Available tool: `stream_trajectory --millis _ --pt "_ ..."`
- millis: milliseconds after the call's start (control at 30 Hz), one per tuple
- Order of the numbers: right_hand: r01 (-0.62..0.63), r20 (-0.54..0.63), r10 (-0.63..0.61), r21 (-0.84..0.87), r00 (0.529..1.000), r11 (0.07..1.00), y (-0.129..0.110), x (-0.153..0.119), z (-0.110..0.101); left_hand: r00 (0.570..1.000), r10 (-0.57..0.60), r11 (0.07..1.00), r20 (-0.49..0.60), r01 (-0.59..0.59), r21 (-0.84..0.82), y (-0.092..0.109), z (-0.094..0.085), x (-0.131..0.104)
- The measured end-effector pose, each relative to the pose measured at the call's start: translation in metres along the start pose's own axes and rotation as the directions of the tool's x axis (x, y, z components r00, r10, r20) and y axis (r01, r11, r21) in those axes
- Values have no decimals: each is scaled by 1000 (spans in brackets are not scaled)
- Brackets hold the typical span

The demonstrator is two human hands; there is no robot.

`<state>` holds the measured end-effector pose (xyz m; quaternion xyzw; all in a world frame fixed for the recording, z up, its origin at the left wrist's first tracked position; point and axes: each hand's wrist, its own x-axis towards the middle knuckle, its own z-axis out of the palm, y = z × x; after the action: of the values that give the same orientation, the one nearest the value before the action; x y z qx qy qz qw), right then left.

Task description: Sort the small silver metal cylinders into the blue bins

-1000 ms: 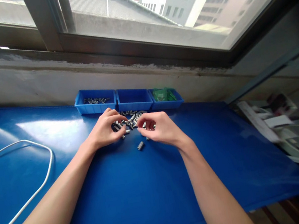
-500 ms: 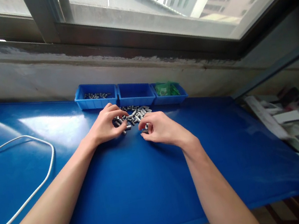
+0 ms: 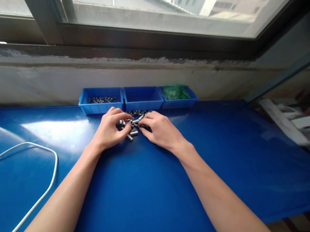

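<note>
A pile of short silver-and-dark metal pieces [image 3: 135, 132] lies on the blue table, just in front of the bins. From the left, my left hand [image 3: 112, 128] curls around some of these pieces, which show between its thumb and fingers. Opposite it, my right hand [image 3: 161, 131] is bent over the pile's right side, thumb and fingers closed about pieces there. The two hands face each other, a small gap apart. My right palm and fingers hide much of the pile, so exactly which pieces each hand grips is unclear.
Behind the pile stand three joined blue bins: the left bin [image 3: 102, 108] holds small metal parts, the middle bin [image 3: 143, 104] shows a bare floor, the right holds green packets [image 3: 176, 92]. A white cable [image 3: 53, 164] loops across the left of the table [image 3: 128, 207].
My right hand has moved left and slightly away from me, further over the pile, covering pieces that showed before. My left hand has stayed nearly in place.
</note>
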<state>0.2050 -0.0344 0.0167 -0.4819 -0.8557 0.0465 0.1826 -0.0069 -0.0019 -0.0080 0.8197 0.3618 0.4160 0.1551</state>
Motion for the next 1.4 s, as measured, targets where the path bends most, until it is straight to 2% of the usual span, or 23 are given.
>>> stream_trajectory --millis 233,333,467,600,767,1000,1200,1400 --pt "5 -15 -6 -77 1000 997 -6 5 8 1000 -8 1000 -12 8 9 -2 1 0" --pt "18 -68 -22 -56 997 998 -3 5 11 999 -3 1000 -42 2 -11 -2 0 0" --pt "41 -235 -4 152 972 987 2 5 13 996 -41 997 -85 35 -73 -1 -1 2" --pt "37 -340 142 472 930 881 1 7 14 990 -89 990 -111 76 -116 -1 -2 2" --pt "-42 -266 337 727 903 685 0 9 18 991 -86 989 -105 72 -133 0 -3 2" --pt "-60 -150 445 904 883 424 2 13 22 992 -83 988 -98 69 -141 -1 -2 2" --pt "-63 -128 471 927 873 369 -1 16 21 995 -52 987 -84 38 -159 4 -3 2" --pt "-74 -113 453 925 884 374 -7 16 22 987 -130 962 -94 103 -254 7 -2 2"
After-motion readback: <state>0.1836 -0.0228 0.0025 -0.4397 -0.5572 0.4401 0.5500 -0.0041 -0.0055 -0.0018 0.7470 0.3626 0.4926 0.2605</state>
